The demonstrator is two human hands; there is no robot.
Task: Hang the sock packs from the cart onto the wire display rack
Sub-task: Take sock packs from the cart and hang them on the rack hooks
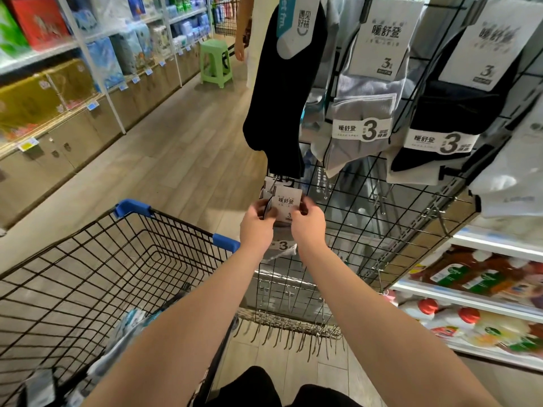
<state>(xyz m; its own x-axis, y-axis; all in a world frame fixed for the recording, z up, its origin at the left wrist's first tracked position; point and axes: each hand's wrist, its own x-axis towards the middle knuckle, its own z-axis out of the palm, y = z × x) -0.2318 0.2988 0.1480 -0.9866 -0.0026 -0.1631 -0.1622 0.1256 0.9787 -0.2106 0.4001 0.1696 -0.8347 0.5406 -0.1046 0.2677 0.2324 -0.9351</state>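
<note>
we count two hands, one sock pack [286, 204] between them, one cart [88, 259] and one wire display rack [367, 207]. three packs hang in plain sight higher on the rack: a black pack [282, 98], a grey pack [367, 98] and a navy pack [458, 113]. a fourth, a white pack [511, 177], is cut off by the right edge. loose packs [129, 324] lie in the cart, blurred and half under the left forearm, so we cannot count them. the held pack's lower part is hidden behind the wrists. the left hand [257, 227] pinches the card's left edge with curled fingers, and the right hand [308, 227] pinches its right edge. the pack sits against the grid, just below the black pack. we cannot tell whether it is hooked on.
</note>
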